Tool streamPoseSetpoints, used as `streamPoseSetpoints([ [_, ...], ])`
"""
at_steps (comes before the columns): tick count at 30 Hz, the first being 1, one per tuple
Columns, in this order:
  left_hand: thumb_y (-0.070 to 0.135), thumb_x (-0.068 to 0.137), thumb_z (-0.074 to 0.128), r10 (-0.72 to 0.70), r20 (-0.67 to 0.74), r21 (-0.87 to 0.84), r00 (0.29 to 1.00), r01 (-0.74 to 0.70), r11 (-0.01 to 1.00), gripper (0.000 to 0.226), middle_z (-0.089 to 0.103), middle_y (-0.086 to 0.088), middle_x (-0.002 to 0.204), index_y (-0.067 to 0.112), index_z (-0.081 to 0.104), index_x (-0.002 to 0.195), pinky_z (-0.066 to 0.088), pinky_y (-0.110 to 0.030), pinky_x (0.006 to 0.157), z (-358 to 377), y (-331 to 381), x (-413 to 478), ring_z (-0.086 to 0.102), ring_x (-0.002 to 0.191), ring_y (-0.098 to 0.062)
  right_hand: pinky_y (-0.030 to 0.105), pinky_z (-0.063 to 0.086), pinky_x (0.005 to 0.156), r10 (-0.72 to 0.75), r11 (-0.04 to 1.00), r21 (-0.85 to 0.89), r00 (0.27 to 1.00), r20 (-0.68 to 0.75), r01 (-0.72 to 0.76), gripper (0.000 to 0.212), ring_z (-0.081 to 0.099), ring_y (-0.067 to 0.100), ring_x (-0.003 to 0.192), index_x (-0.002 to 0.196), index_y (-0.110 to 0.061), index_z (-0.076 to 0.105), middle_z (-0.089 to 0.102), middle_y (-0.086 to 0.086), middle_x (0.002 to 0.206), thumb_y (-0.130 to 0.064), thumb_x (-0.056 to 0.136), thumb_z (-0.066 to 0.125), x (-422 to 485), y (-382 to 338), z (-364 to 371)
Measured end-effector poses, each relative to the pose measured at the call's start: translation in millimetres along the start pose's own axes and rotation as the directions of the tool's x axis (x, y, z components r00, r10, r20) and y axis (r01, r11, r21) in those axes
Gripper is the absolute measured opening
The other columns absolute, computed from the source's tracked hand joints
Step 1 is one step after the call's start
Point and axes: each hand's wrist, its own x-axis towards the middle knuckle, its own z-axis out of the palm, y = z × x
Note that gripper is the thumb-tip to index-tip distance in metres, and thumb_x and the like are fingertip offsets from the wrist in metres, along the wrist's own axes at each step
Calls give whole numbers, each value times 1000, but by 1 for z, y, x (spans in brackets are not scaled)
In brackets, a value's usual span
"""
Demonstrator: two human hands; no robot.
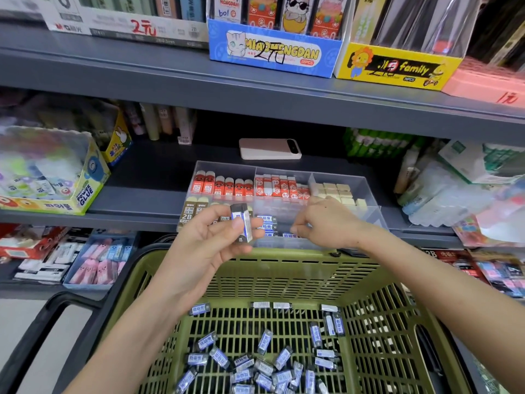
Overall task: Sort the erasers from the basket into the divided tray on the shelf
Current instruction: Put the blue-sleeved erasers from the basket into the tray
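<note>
**Eraser sorting, one in hand**

The left hand (210, 240) is pinching one blue-label eraser (242, 223) upright, just in front of the divided tray (372, 203) on the shelf (142, 206). The right hand (324, 223) is in the tray's front middle section, fingers bunched against the blue-label ones stacked there. Can't tell if it's actually gripping any. Loads more loose erasers (255, 365) lie in the green basket (284, 268) below.

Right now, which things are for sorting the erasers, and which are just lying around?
For the job: blue-and-black wrapped eraser in the left grip; loose matching erasers in the green plastic basket; clear divided plastic tray on the grey shelf.
Just lying about: pink phone; blue cat-picture cardboard box; yellow cardboard box; colourful glue box.
</note>
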Motion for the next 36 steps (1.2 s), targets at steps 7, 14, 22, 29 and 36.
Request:
streamPoseSetpoints([
  [7,23,64,73,25,-59,20,998,-23,1000,48,69,-13,92,5,60,107,54,-20,63,3,-4,-1,68,76,-17,5,38,64,-91,585,737,930,-355,339,7,57,-7,71,85,-27,68,69,-16,81,-34,84,65,-35,-45,-19],
  [14,20,61,79,53,-23,-32,998,-54,998,19,65,-1,84,21,73,79,39,-15,47,4,-5,-2,51,81,-21,21,45,65,56,443,843,929,-365,305,13,54,0,73,85,-26,62,62,-11,81,-15,83,68,-43,-75,-11],
  [22,20,82,67,380,-62,399,923,-326,857,20,62,11,84,21,67,102,46,-13,70,-3,-4,-2,55,77,-3,15,35,60,220,877,479,919,-326,-40,7,51,-3,69,82,-28,67,66,-12,72,-30,78,73,-13,-8,-21],
  [29,16,82,61,459,-34,458,888,-394,797,23,60,4,91,21,61,104,47,-15,75,-6,-6,0,57,89,-8,25,30,65,147,989,72,934,-327,-130,7,60,14,90,83,-31,74,70,-12,86,-32,82,66,8,-6,-4],
  [36,16,81,61,472,-24,462,881,-409,787,25,61,6,93,23,60,105,47,-15,76,-9,-7,1,58,90,-8,29,35,87,87,987,-106,959,-270,-119,19,50,25,112,93,-31,74,62,15,119,-38,86,58,9,-7,6],
])
